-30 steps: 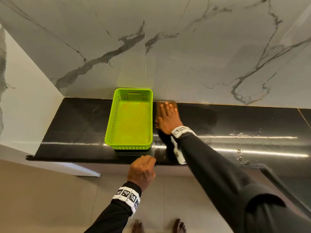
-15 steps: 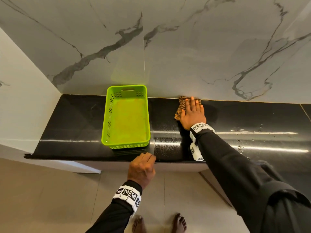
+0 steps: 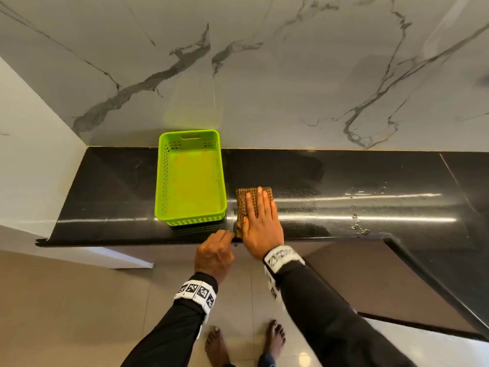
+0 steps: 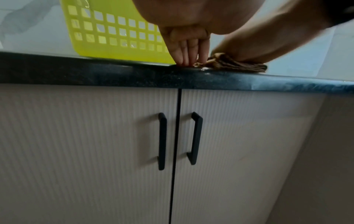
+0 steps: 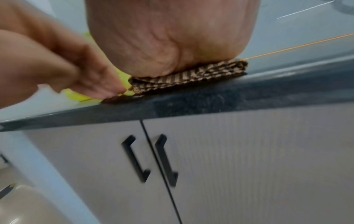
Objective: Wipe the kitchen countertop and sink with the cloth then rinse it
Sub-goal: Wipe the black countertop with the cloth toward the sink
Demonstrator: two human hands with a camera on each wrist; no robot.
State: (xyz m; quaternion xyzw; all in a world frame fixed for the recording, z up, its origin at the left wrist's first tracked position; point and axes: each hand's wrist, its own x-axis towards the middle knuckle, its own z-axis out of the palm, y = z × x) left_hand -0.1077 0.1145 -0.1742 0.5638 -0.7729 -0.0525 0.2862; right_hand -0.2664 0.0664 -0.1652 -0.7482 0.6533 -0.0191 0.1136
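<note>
A folded brown checked cloth [image 3: 241, 205] lies on the black countertop [image 3: 111, 186], near its front edge and just right of the green basket. My right hand [image 3: 260, 221] lies flat on the cloth with straight fingers, and the heel of the palm presses it down in the right wrist view, cloth [image 5: 191, 76]. My left hand [image 3: 214, 254] reaches up from below the counter. Its fingertips [image 4: 186, 60] touch the rounded front edge right beside the cloth's frayed corner [image 4: 216, 60]. I cannot see whether they hold that corner. No sink is in view.
An empty lime-green plastic basket [image 3: 190, 178] stands against the marble back wall. Water drops [image 3: 357, 225] sit further right on the counter, which turns toward me at the right [image 3: 436, 282]. Below are pale cabinet doors [image 4: 86, 151] with black handles [image 4: 162, 142].
My right hand slid the cloth from the back wall forward and left to the front edge by the basket. My left hand rose from below until its fingertips reached the counter edge.
</note>
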